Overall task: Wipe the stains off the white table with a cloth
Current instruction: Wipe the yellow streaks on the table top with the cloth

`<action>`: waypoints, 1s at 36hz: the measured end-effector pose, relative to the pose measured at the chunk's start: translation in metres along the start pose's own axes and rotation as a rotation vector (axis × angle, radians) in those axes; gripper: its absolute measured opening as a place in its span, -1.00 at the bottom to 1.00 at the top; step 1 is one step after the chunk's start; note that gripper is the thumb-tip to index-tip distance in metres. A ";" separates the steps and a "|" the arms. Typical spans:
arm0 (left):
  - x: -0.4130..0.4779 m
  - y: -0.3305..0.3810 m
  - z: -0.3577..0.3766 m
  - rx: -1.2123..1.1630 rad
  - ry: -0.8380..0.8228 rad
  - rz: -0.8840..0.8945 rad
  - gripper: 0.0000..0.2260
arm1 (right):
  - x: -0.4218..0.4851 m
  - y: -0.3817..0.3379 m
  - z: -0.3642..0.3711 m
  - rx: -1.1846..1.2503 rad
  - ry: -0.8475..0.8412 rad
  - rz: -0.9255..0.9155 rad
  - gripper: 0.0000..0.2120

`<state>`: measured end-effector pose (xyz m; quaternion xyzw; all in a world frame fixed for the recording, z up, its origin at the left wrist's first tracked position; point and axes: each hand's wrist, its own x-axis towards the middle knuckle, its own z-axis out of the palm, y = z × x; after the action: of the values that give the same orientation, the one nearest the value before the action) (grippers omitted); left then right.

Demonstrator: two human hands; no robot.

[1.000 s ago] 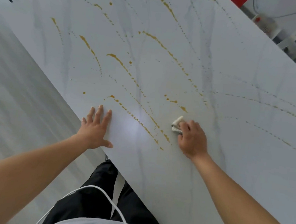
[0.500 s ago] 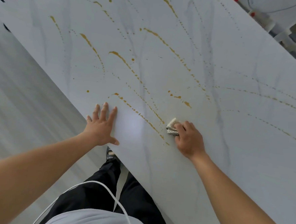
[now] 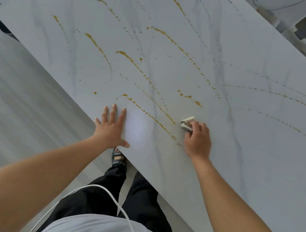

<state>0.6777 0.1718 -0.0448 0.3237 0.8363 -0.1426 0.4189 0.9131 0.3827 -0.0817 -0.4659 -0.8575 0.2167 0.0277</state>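
1. White table (image 3: 254, 159): a marbled slab ran diagonally across the view, with its near edge by the person's legs.
2. Stains (image 3: 127, 57): amber streaks and dotted trails arced over most of the slab, from the far end down to the near edge. Fainter dotted lines ran off to the right. Judgement: the task was at an early stage, with most of the surface not yet wiped.
3. Left hand (image 3: 111, 129): it lay flat at the near edge, fingers straight and spread, holding nothing. I read it as a brace.
4. Right hand (image 3: 198, 139): its fingers were curled round the cloth (image 3: 187, 123) and bore down on the table.
5. Cloth: a small pale wad with a darker textured edge showed beyond the fingertips. It sat on the surface just right of the nearest streak (image 3: 159, 122). Contact with the streak itself could not be told.
6. Step in hand: wiping the nearest streak.
7. Next move, as judged: sweep the wad left along that streak under steady pressure. The wad was small against the spill, so smearing looked likely unless a fresh face was turned out.
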 end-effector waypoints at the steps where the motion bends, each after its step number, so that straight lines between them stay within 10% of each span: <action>1: 0.000 0.000 0.000 -0.001 0.001 -0.001 0.30 | -0.003 -0.004 0.003 -0.018 0.022 0.011 -0.70; 7: 0.000 -0.003 0.002 -0.003 0.004 0.005 0.30 | -0.031 -0.018 0.015 -0.098 -0.124 -0.503 -0.71; 13: 0.001 -0.003 0.003 -0.008 0.019 0.013 0.30 | -0.029 -0.018 0.015 -0.017 -0.011 -0.095 -0.67; 19: 0.001 -0.003 0.003 -0.005 0.028 0.020 0.30 | -0.048 -0.024 0.021 -0.106 -0.147 -0.515 -0.71; 26: 0.000 -0.004 0.005 -0.002 0.039 0.020 0.30 | -0.047 -0.026 0.019 -0.041 -0.053 -0.172 -0.70; 32: 0.000 -0.004 0.005 -0.005 0.046 0.022 0.30 | -0.067 -0.032 0.026 -0.104 -0.207 -0.538 -0.71; 36: -0.001 -0.004 0.005 -0.009 0.049 0.022 0.30 | -0.067 -0.033 0.025 -0.017 -0.126 -0.228 -0.67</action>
<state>0.6785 0.1657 -0.0473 0.3346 0.8433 -0.1263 0.4012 0.9184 0.3037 -0.0810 -0.3510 -0.9068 0.2336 -0.0058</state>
